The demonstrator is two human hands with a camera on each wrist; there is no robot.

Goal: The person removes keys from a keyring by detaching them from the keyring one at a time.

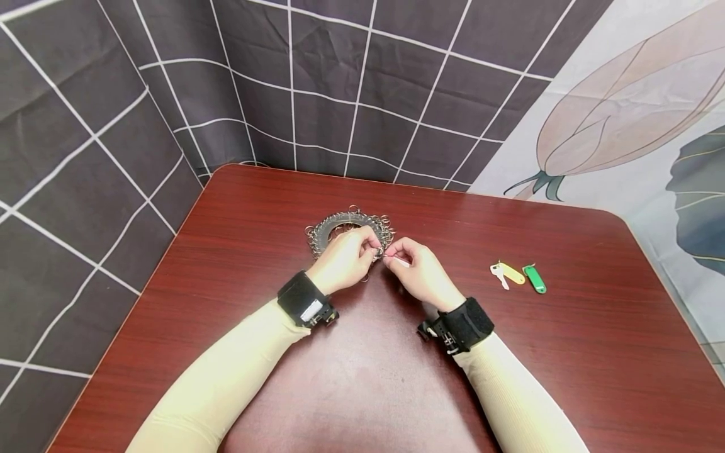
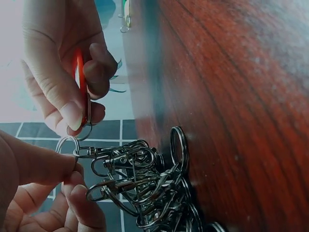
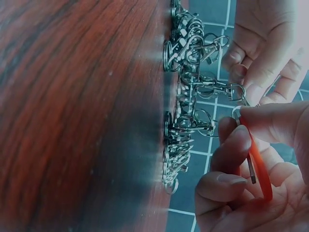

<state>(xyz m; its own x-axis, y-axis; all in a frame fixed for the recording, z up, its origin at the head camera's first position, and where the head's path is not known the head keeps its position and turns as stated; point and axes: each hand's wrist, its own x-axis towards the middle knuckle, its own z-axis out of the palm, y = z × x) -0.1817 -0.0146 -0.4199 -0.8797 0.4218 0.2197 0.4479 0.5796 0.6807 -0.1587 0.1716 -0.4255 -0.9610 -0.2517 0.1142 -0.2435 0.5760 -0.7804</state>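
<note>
the person's left hand (image 1: 345, 258) is pinching a small split ring (image 2: 67, 144) on the end of a metal clasp (image 2: 108, 153), thumb and forefinger closed on it, holding it up off the table so it is facing the other hand. that clasp is one of many hanging from the big ring of clasps (image 1: 348, 229) lying flat near the middle of the head view, just above both hands. the right hand (image 1: 419, 270) is curling its fingers around an orange key tag (image 3: 258, 166), pinching it near its top end, where its own small ring (image 3: 236, 112) is sitting almost against the split ring; i judge the two hands are meeting so closely so that the rings can be lined up, though whether they are touching i cannot tell.

the dark red wooden table (image 1: 255, 207) is carrying everything. toward the right of the head view, well apart from the hands, a yellow key tag (image 1: 511, 273) with a key on it and a green key tag (image 1: 534, 279) are lying side by side. the crowd of neighbouring clasps (image 3: 190, 43) is bunching right beside the pinched one and is looking likely to snag fingers. black wrist straps (image 1: 303, 299) are sitting on both cream sleeves (image 1: 226, 377).
</note>
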